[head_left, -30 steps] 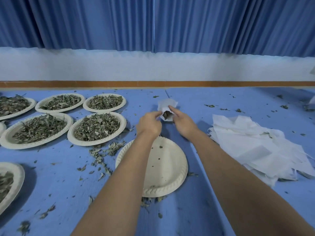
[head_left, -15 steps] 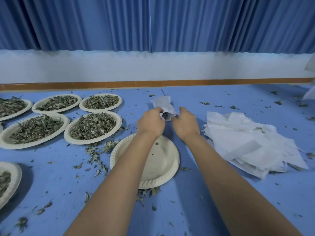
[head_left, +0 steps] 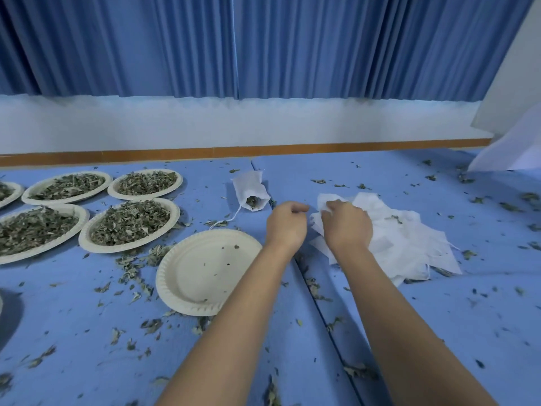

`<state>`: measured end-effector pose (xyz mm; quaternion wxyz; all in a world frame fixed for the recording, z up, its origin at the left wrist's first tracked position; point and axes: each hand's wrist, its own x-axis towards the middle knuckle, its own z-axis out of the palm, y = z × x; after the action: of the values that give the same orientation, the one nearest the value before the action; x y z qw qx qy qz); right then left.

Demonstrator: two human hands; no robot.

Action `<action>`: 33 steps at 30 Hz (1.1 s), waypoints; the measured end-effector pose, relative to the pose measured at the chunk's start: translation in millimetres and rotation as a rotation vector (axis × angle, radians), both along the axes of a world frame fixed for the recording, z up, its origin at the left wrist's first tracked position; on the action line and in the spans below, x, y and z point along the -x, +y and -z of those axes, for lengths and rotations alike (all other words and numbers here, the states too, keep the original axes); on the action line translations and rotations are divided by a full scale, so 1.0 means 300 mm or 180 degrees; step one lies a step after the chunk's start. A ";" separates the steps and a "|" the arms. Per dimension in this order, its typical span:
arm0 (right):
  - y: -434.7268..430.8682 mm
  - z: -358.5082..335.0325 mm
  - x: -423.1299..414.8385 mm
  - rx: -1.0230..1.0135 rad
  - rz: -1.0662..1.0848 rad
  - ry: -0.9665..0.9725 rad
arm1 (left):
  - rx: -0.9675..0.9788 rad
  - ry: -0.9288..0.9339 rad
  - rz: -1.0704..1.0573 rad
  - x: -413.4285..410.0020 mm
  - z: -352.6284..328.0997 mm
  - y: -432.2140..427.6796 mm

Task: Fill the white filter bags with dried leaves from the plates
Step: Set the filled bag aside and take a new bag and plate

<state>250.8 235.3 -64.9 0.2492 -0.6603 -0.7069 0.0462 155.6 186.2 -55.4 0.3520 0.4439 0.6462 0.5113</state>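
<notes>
A filled white filter bag [head_left: 250, 191] lies on the blue table with leaves showing at its mouth and its string trailing left. My left hand [head_left: 286, 224] hovers just right of it, fingers loosely curled, holding nothing. My right hand [head_left: 347, 224] rests on the pile of white filter bags [head_left: 409, 241] and pinches the top bag's corner [head_left: 325, 204]. A nearly bare paper plate [head_left: 205, 271] sits below the left hand. Plates of dried leaves [head_left: 128, 224] stand at the left.
More leaf plates [head_left: 145, 183] [head_left: 66, 186] [head_left: 35, 230] line the far left. Loose leaves are scattered over the blue table [head_left: 439, 317]. A white sheet [head_left: 509, 148] hangs at the far right; a wooden edge and blue curtain lie behind.
Both hands let go of the filled bag, which now lies on the table. The right hand moved right onto the bag pile and pinched a bag; the left hand followed.
</notes>
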 end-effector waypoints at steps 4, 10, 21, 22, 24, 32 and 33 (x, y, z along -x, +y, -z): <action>-0.004 0.018 -0.001 -0.0226 0.0065 0.0441 | -0.0031 -0.0272 -0.0069 0.022 -0.002 -0.027; 0.019 0.039 -0.014 -0.0184 0.0230 -0.0078 | -0.0125 -0.0633 -0.0031 0.038 -0.016 -0.071; -0.031 0.013 0.044 -0.1059 -0.0404 0.2060 | -0.0290 -0.0934 -0.0151 0.048 -0.003 -0.084; -0.050 -0.005 0.062 -0.0977 -0.0601 0.2537 | -0.0342 -0.1084 -0.0225 0.050 -0.005 -0.084; -0.086 -0.045 0.100 -0.0544 -0.0978 0.3376 | -0.0497 -0.1219 -0.0356 0.068 -0.015 -0.085; -0.185 -0.156 0.236 0.0966 -0.2183 0.4946 | -0.0925 -0.0312 -0.0716 0.281 -0.054 -0.181; -0.191 -0.156 0.249 0.1196 -0.2235 0.5047 | -0.0912 -0.0239 -0.0759 0.307 -0.053 -0.201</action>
<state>176.2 178.1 -17.9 0.5246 -0.2091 -0.4688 0.6792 63.6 125.8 -39.3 0.2460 0.3904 0.6012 0.6524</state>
